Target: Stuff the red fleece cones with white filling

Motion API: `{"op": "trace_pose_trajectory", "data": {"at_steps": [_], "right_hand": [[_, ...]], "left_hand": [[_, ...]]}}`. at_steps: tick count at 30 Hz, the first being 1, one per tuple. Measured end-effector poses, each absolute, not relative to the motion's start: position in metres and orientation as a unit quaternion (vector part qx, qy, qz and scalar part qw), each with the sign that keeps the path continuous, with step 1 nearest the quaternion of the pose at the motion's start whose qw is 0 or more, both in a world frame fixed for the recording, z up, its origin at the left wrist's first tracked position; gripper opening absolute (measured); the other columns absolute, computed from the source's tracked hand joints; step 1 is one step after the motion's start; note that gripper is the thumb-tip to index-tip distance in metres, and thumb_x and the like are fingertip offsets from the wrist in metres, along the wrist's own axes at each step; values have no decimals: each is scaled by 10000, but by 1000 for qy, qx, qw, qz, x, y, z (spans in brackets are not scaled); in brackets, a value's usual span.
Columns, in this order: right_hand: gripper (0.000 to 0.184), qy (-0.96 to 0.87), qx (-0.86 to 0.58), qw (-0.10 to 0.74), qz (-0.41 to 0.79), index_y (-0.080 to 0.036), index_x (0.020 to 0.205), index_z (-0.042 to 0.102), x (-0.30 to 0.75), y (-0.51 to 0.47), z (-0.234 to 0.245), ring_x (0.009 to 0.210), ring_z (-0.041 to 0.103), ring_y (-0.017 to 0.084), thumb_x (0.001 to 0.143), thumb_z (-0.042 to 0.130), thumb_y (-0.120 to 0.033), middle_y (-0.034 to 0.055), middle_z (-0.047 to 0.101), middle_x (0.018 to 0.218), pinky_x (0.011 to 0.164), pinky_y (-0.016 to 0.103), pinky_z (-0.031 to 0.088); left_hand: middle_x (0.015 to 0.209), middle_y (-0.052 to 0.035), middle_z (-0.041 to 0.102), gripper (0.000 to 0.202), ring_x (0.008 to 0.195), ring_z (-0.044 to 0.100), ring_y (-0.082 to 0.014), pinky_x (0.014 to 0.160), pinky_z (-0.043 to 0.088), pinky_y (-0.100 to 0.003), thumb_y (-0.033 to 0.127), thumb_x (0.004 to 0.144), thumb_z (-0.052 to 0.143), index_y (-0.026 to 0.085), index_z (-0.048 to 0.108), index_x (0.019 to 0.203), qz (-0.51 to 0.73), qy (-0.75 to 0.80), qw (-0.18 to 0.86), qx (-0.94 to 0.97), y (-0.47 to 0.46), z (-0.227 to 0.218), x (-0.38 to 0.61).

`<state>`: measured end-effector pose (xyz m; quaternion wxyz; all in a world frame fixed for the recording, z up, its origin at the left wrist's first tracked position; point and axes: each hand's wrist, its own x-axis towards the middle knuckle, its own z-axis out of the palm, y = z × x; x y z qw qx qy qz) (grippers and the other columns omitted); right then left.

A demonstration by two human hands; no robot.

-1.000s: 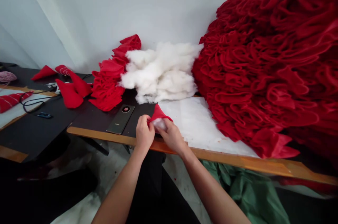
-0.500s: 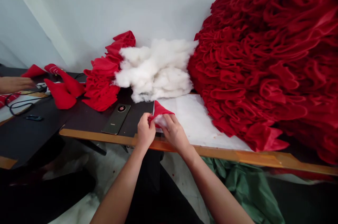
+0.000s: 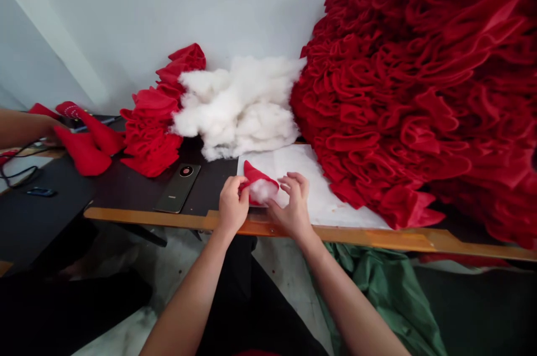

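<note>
A small red felt cone (image 3: 253, 173) lies over the white sheet (image 3: 331, 208), its wide mouth facing me. White stuffing (image 3: 262, 191) fills that mouth. My left hand (image 3: 233, 202) pinches the cone's left rim between thumb and fingers. On the other side, my right hand (image 3: 292, 202) is spread, fingers apart and curved, with the thumb near the stuffing at the mouth; whether the thumb touches it I cannot tell. Behind the cone rests a big heap of loose white fibre filling (image 3: 241, 110).
A huge pile of red felt pieces (image 3: 403, 99) towers on the right. A smaller red stack (image 3: 153, 132), a phone (image 3: 178, 188) and stuffed red shapes (image 3: 86, 152) are to the left. Another person's arm (image 3: 25, 128) reaches in there. Wooden edging (image 3: 155, 217) borders the table.
My right hand has drawn back from the cone's mouth and its fingers have spread. More stuffing shows. The other person's arm has reached further right, to the stuffed red shapes.
</note>
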<state>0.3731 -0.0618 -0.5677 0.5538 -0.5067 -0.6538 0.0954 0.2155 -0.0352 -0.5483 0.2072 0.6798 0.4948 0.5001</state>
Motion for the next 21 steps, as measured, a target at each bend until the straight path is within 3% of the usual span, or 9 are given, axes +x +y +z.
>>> {"op": "trace_pose_trajectory", "data": {"at_steps": [2,4,8,12,15,17,21], "right_hand": [[670,-643,-491,536,243,-198,1302,384,376,-50,-563,1098,497,256,685,641,-229,144,406,1260,893,424,485],[751,-629,-489,499,341,-184,1333,362,374,-38,-559,1017,545,230,630,626,-204,121,496,1208,866,379,485],[473,-587,-537,488,358,-159,1035,583,358,-25,-554,813,578,187,567,520,-162,32,630,930,702,263,474],[277,-534,-624,474,319,-164,775,585,350,-22,-556,592,519,154,554,419,-144,-21,579,640,524,223,383],[277,-554,-625,471,284,-168,781,588,348,-23,-557,643,535,169,554,432,-142,-7,601,686,586,246,405],[288,-586,-611,472,246,-167,828,597,348,-25,-557,717,559,190,572,467,-154,19,624,770,676,284,443],[377,-643,-540,494,226,-172,990,590,354,-36,-558,921,573,226,616,541,-184,68,621,978,860,368,456]], "left_hand": [[865,-45,595,156,788,566,-159,733,454,-273,64,779,493,176,571,854,494,489,225,683,-33,-550,215],[872,-44,602,152,778,569,-158,730,458,-277,77,784,496,177,567,876,488,486,246,682,-32,-551,215],[871,-45,602,134,799,576,-166,735,468,-286,103,804,477,181,547,886,494,476,249,684,-33,-554,217],[848,-45,574,80,801,566,-168,731,470,-287,189,859,458,189,536,845,509,463,216,693,-39,-556,215],[880,-52,556,61,794,557,-164,713,475,-283,233,847,503,188,528,879,522,481,207,673,-44,-555,215],[936,-61,553,164,830,557,-174,732,478,-292,252,798,585,186,522,935,522,491,207,667,-46,-553,216],[844,-25,545,168,791,540,-164,731,452,-279,70,726,538,191,524,841,506,501,174,680,-43,-549,214]]}}
